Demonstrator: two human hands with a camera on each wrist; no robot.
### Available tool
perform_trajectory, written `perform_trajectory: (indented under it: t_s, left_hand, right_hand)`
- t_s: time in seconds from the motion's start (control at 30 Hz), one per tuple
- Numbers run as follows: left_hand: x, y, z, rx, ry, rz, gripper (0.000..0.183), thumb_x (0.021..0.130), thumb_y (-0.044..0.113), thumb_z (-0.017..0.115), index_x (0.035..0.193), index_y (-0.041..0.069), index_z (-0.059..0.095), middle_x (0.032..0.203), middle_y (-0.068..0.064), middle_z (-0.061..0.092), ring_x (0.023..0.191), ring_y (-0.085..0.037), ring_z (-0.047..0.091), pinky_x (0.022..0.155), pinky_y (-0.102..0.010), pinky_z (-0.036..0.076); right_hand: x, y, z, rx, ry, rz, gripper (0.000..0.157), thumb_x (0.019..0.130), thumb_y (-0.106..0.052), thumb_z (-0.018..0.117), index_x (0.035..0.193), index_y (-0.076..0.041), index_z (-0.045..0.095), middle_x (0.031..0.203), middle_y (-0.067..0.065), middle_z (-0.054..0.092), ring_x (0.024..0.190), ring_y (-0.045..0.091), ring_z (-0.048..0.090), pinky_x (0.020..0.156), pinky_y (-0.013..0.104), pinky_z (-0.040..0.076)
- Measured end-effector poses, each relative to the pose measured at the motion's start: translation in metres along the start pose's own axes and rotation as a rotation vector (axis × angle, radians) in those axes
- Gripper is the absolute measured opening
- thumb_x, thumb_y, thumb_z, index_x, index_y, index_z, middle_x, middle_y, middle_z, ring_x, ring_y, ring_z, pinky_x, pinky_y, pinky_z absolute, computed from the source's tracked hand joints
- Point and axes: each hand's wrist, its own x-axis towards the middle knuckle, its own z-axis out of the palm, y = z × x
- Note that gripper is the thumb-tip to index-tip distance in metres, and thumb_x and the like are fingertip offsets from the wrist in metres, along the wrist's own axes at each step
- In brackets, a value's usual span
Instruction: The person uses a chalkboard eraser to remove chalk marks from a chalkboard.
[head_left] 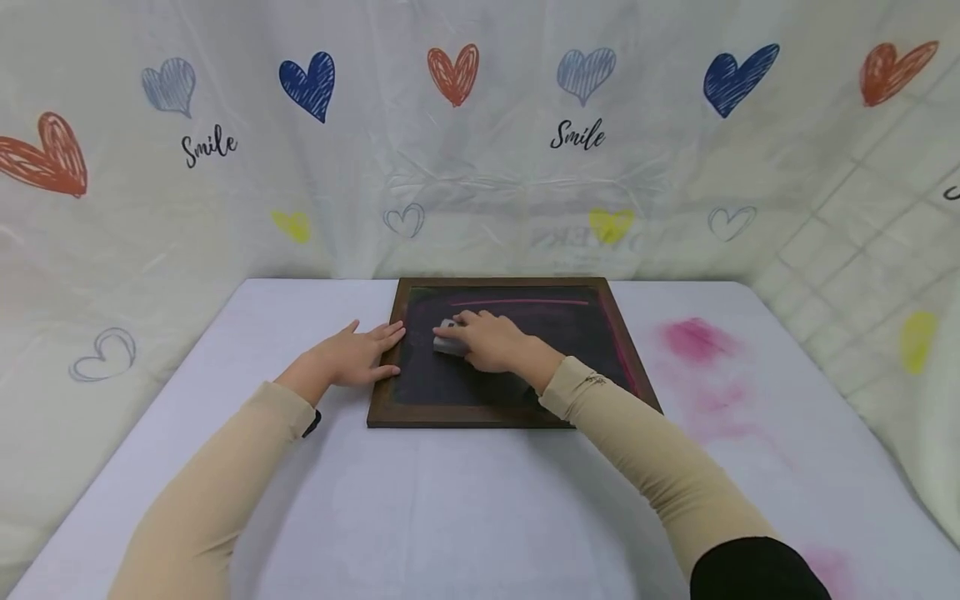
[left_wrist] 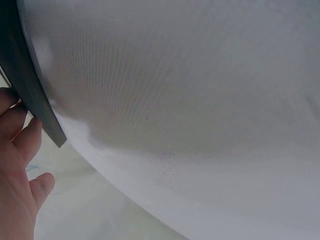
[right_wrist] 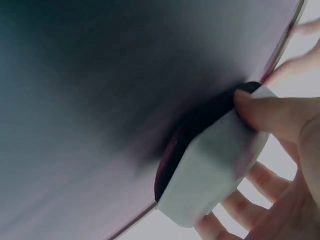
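A framed chalkboard (head_left: 517,387) lies on the white table, with a pink chalk line across its upper part and pink marks along its right edge. My right hand (head_left: 491,340) grips a board eraser (head_left: 450,346) on the left half of the dark surface. In the right wrist view, the thumb and fingers hold the eraser's pale body (right_wrist: 210,165), its dark pad against the board. My left hand (head_left: 360,354) rests with spread fingers on the left side of the wooden frame (head_left: 384,392). The left wrist view shows left fingers (left_wrist: 30,140) at the frame's edge.
Pink chalk smudges (head_left: 697,342) stain the white tablecloth (head_left: 405,517) right of the board. Behind the table hangs a pale curtain (head_left: 495,167) printed with hearts and words. It also runs down both sides.
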Motion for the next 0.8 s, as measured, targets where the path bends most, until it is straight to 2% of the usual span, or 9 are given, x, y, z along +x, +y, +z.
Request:
perform_trajectory:
  t_s: [0.23, 0.37, 0.57, 0.8]
  left_hand:
    - [-0.001, 0.0, -0.003, -0.002, -0.008, 0.012, 0.076, 0.108, 0.048, 0.046, 0.163, 0.002, 0.02, 0.169, -0.015, 0.016, 0.153, -0.032, 0.025, 0.119, -0.067, 0.01]
    - [-0.002, -0.001, -0.003, -0.005, -0.006, 0.01, 0.077, 0.108, 0.048, 0.046, 0.163, 0.002, 0.019, 0.169, -0.015, 0.016, 0.153, -0.032, 0.025, 0.119, -0.067, 0.01]
    - [-0.003, -0.001, -0.003, -0.009, -0.007, 0.009, 0.077, 0.108, 0.048, 0.046, 0.164, 0.003, 0.019, 0.17, -0.015, 0.015, 0.153, -0.032, 0.024, 0.119, -0.066, 0.009]
    - [-0.002, -0.001, -0.002, -0.007, -0.011, 0.009, 0.077, 0.108, 0.048, 0.047, 0.164, 0.003, 0.019, 0.17, -0.015, 0.015, 0.153, -0.032, 0.024, 0.119, -0.067, 0.009]
  right_hand:
    - [-0.019, 0.068, 0.004, 0.104, 0.039, 0.253, 0.068, 0.102, -0.011, 0.065, 0.162, -0.022, 0.035, 0.158, 0.023, 0.036, 0.134, 0.046, 0.046, 0.095, 0.057, 0.049]
    - [-0.037, 0.097, 0.003, 0.139, 0.046, 0.35, 0.068, 0.1, -0.009, 0.065, 0.162, -0.019, 0.036, 0.157, 0.026, 0.037, 0.132, 0.049, 0.046, 0.091, 0.06, 0.049]
    - [-0.064, 0.128, 0.004, 0.179, 0.056, 0.374, 0.067, 0.096, -0.004, 0.067, 0.158, -0.013, 0.042, 0.153, 0.031, 0.039, 0.127, 0.053, 0.049, 0.084, 0.058, 0.05]
    - [-0.086, 0.148, -0.001, 0.203, 0.036, 0.359, 0.067, 0.091, 0.001, 0.065, 0.155, -0.008, 0.046, 0.15, 0.034, 0.04, 0.115, 0.05, 0.057, 0.073, 0.049, 0.05]
